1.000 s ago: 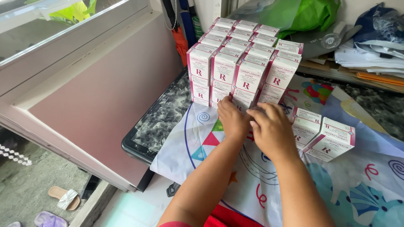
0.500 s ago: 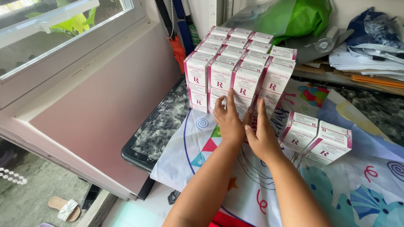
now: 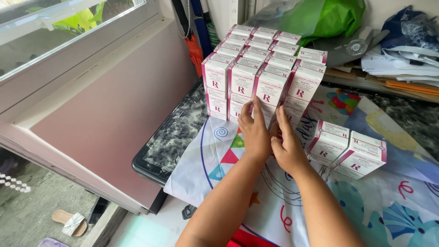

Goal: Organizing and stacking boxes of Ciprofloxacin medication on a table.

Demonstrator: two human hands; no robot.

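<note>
Pink-and-white cartons in a stacked block [image 3: 263, 68] sit at 12 o'clock on the worktop [image 3: 176, 137]. Left hand [image 3: 254, 130] and right hand [image 3: 287, 144] press flat against the block's front row, fingers straight, neither grip closed round a carton. Two loose cartons [image 3: 347, 151] lie at 3 o'clock, near the right hand, on a patterned cloth [image 3: 219, 155]. Green bag [image 3: 329, 18] behind the block.

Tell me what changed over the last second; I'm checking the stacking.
Both hands slid forward: left hand and right hand now press flat on the front of the stacked boxes, fingers extended. The stack and the two loose boxes on the patterned cloth stayed put.
</note>
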